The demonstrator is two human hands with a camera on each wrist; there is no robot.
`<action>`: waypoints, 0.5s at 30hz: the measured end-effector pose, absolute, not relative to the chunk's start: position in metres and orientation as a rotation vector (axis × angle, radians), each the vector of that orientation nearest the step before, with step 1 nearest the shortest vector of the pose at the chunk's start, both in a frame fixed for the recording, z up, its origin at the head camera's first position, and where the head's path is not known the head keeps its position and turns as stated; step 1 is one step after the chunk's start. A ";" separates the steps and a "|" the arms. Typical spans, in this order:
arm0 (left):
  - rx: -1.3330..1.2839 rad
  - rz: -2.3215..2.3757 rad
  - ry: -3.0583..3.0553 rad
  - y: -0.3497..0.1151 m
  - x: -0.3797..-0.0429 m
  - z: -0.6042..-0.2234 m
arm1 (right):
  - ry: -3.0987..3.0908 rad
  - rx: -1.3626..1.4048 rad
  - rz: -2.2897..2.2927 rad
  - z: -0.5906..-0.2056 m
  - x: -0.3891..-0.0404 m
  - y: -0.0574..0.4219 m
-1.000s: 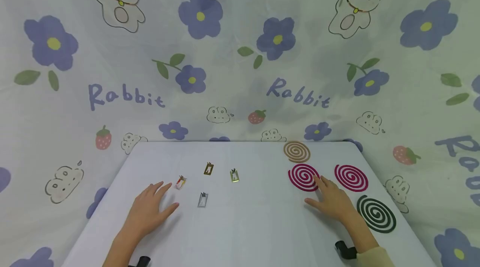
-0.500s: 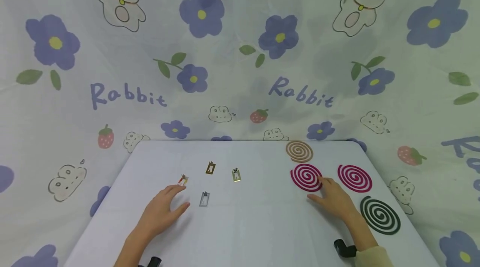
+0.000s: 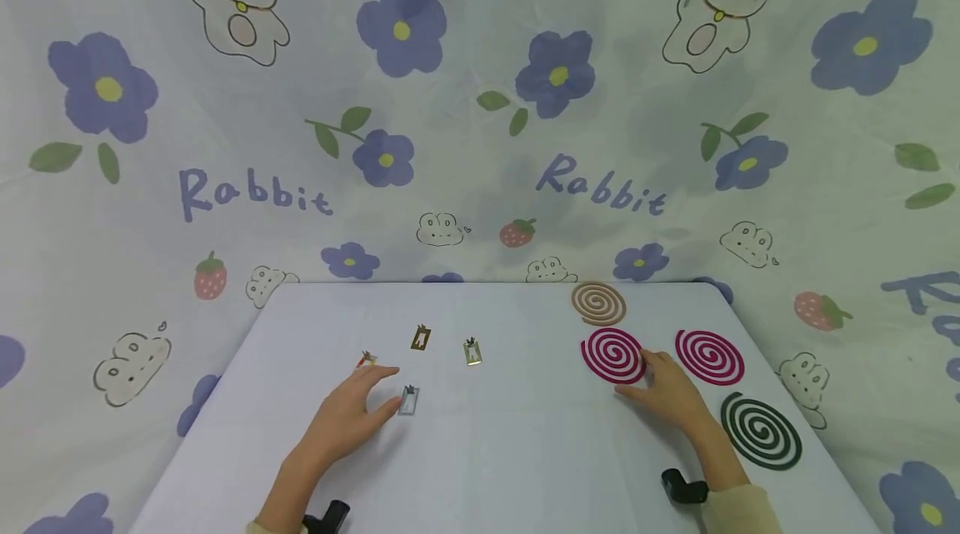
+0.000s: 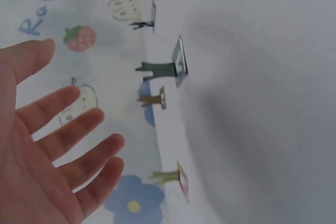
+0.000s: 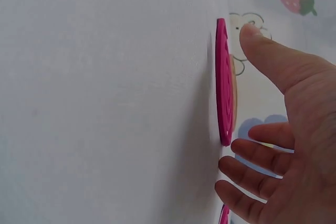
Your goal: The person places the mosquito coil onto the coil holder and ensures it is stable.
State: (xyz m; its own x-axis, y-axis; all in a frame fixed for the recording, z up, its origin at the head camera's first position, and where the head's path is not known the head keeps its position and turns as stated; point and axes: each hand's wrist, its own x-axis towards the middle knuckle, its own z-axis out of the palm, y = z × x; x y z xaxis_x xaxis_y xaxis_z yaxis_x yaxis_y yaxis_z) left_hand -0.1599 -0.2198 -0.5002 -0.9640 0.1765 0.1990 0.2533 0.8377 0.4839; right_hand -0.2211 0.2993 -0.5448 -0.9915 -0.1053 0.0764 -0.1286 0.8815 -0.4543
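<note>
In the head view my left hand point(image 3: 345, 417) is held over the table, fingers spread and thumb tip right at a silver metal mosquito coil stand point(image 3: 412, 402). The left wrist view has that stand point(image 4: 181, 62) beyond the fingers, its forked tab upright and nothing in the hand. A red-and-yellow stand point(image 3: 366, 357) is partly covered by the left fingers. Behind stand a bronze one point(image 3: 416, 341) and a gold one point(image 3: 472, 361). My right hand point(image 3: 670, 394) hovers loosely spread at the near right edge of a pink mosquito coil point(image 3: 611, 356), which lies flat.
A tan coil point(image 3: 597, 303) lies behind the pink one, at the table's back edge. Further right are a second pink coil point(image 3: 709, 357) and a dark green coil point(image 3: 761, 431). A patterned curtain point(image 3: 465, 126) rises behind the white table point(image 3: 517, 451).
My left hand has moved right, from beside the red-and-yellow stand to the silver one. The right hand stays by the pink coil, almost still. The stands and coils keep their places.
</note>
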 end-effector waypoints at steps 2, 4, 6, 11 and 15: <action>-0.349 -0.802 -2.871 -0.214 -0.163 -0.500 | -3.000 0.174 0.743 -0.547 -0.224 0.301; -0.365 -0.812 -2.865 -0.209 -0.166 -0.500 | -3.005 0.160 0.758 -0.548 -0.227 0.303; -0.387 -0.827 -2.852 -0.204 -0.168 -0.501 | -3.010 0.151 0.783 -0.548 -0.229 0.304; -0.426 -0.868 -2.838 -0.190 -0.174 -0.500 | -3.015 0.120 0.857 -0.548 -0.232 0.306; -0.459 -0.900 -2.851 -0.180 -0.178 -0.500 | -3.015 0.095 0.897 -0.545 -0.233 0.305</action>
State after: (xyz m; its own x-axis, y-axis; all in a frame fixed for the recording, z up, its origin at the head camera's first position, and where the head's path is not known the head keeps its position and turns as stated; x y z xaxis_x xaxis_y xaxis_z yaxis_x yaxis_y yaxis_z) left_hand -0.1784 -0.1795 -0.5001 -0.9473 0.2501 0.2003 0.3198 0.7778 0.5411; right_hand -0.2331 0.3054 -0.5454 -0.9982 -0.0594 0.0117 -0.0561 0.8359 -0.5460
